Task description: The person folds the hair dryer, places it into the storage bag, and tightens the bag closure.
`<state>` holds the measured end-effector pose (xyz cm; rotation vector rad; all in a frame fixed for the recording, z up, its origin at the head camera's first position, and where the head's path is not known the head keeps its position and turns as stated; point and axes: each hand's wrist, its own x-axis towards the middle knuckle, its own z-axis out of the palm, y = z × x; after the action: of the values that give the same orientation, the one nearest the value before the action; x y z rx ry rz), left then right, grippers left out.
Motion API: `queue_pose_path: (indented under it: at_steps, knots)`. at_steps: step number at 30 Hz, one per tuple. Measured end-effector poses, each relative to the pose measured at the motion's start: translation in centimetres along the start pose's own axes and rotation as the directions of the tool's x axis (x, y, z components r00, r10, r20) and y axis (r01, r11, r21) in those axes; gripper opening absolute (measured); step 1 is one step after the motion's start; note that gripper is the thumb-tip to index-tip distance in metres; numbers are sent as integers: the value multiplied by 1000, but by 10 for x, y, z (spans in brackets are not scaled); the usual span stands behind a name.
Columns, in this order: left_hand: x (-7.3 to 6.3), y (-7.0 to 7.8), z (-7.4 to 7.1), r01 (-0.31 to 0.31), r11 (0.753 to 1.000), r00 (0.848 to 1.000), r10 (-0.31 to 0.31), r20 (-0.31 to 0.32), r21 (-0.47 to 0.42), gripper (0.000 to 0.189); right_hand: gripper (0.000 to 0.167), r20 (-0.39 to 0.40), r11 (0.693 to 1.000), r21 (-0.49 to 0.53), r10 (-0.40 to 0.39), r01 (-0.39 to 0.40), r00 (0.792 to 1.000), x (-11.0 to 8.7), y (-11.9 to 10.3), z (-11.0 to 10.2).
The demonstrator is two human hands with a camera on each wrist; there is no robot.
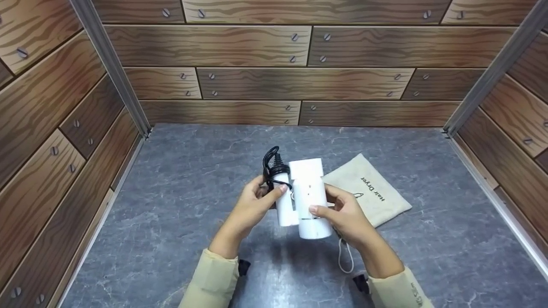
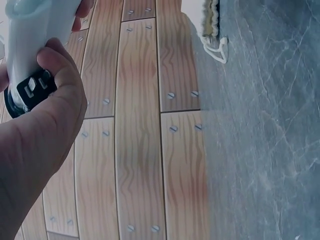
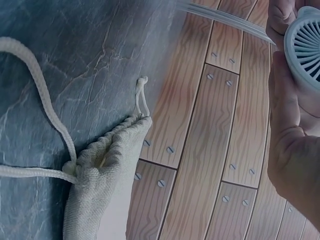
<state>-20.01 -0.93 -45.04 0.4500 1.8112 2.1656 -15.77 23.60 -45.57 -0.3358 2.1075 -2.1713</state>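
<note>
Hair dryer: you have the white hair dryer [image 1: 311, 196] up off the surface, between your two hands; its long axis points away from you, with a slight tilt.
Handle: it [image 1: 284, 214] lies folded beside the fat barrel, on your left, with the black cord [image 1: 279, 170] wound round its far end.
Left hand: your left hand [image 1: 251, 206] grips the handle near the cord.
Right hand: your right hand [image 1: 349, 211] grips the barrel, thumb on top.
Cloth bag: the "Hair Dryer" bag [image 1: 376, 190] lies flat to the right of the dryer, partly behind your right hand, the nearer one.
Bag mouth: its bunched edge [image 3: 117, 137] and white string [image 1: 352, 262] are at your end.
Surface: grey, like stone [image 1: 192, 179].
Room: wood-look walls [image 1: 257, 47] stand left, right and at the back.
</note>
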Motion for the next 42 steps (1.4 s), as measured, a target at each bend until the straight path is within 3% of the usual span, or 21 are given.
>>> queue_pose_path:
  at_steps: [9, 19, 27, 34, 37, 42]
  knots:
    - [-1, -3, 6, 15, 999, 999, -16, -34, -46, 55, 62, -26, 1000, 28, -1, 2, 1000, 0, -2, 3]
    - [-6, -9, 7, 17, 992, 1000, -18, -7, -122, 54, 62, -52, 999, 31, 9, -7, 999, 0, 1, 6]
    - [-10, -8, 4, -1, 994, 999, 5, 35, -110, 51, 68, 22, 996, 19, 91, -91, 996, 1, 1, 3]
    - [-13, -7, 2, 9, 992, 998, 0, 69, -125, 50, 73, 128, 993, -44, 118, -113, 985, 1, -3, -10]
    - [-15, -5, 0, 15, 989, 996, -2, 86, -147, 50, 65, 92, 989, -87, 130, -123, 987, 0, -9, -19]
    - [-17, 1, -1, 0, 986, 995, 16, 95, -164, 49, 52, -86, 972, -196, 115, -130, 990, 3, -16, -34]
